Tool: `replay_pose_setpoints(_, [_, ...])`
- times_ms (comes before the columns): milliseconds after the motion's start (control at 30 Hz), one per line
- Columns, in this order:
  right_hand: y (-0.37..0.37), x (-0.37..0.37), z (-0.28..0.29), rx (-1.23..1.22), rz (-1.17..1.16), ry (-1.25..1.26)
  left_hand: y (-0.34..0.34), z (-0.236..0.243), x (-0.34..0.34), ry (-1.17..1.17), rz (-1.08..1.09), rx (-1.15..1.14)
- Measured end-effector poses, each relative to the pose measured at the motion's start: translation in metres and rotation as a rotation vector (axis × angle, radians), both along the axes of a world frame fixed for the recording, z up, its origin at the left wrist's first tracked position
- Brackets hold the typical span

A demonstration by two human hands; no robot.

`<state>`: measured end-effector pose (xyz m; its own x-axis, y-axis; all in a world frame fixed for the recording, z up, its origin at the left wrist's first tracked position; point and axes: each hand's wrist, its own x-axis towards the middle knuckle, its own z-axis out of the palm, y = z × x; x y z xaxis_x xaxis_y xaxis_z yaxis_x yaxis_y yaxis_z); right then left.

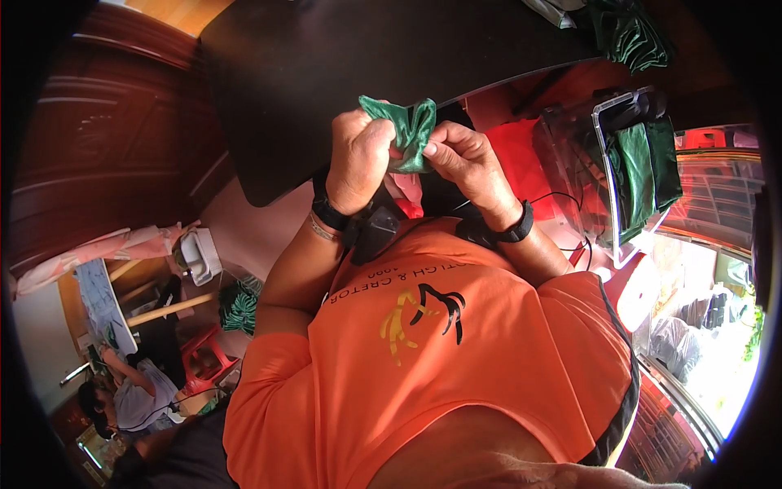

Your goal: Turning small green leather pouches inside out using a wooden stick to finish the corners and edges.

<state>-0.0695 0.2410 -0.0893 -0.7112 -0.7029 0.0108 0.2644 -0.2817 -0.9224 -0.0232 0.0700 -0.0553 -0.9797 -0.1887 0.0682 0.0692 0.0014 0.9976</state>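
A small piece of shiny green satin cloth (pixel 414 122) is held up between my two hands, bunched and folded, near the front edge of the black table (pixel 326 65). My left hand (pixel 358 155) is closed in a fist around its left side, with a corner sticking out above the knuckles. At the cloth's right edge, my right hand (pixel 468 159) pinches it between thumb and fingertips. Part of the cloth is hidden inside my left fist. Both wrists wear dark bands.
To my right, a clear plastic bin (pixel 607 179) has green cloth pieces (pixel 635 175) draped over its rim. More green cloth (pixel 631 41) lies at the far right. Behind on the left are a red stool (pixel 208 354), a green bundle (pixel 239 306) and another person (pixel 142 395).
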Motion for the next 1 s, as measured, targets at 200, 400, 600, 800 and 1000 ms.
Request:
replay_pose_setpoints(200, [0.001, -0.005, -0.001, 0.116, -0.108, 0.121, -0.005, 0.004, -0.002, 0.014, 0.162, 0.28])
replay_pose_setpoints(400, [-0.001, -0.003, 0.002, -0.069, -0.229, -0.165, 0.014, -0.015, 0.009, 0.341, 0.278, 0.389])
replay_pose_setpoints(600, [0.004, -0.001, 0.006, -0.017, -0.3, 0.138, -0.014, -0.02, 0.007, 0.145, 0.12, 0.73])
replay_pose_setpoints(800, [0.009, -0.003, 0.006, 0.134, -0.358, 0.34, 0.001, 0.044, 0.016, 0.396, 0.382, -0.041])
replay_pose_setpoints(1000, [0.005, 0.004, 0.01, 0.169, -0.339, 0.476, 0.011, 0.04, 0.006, 0.232, 0.128, -0.04])
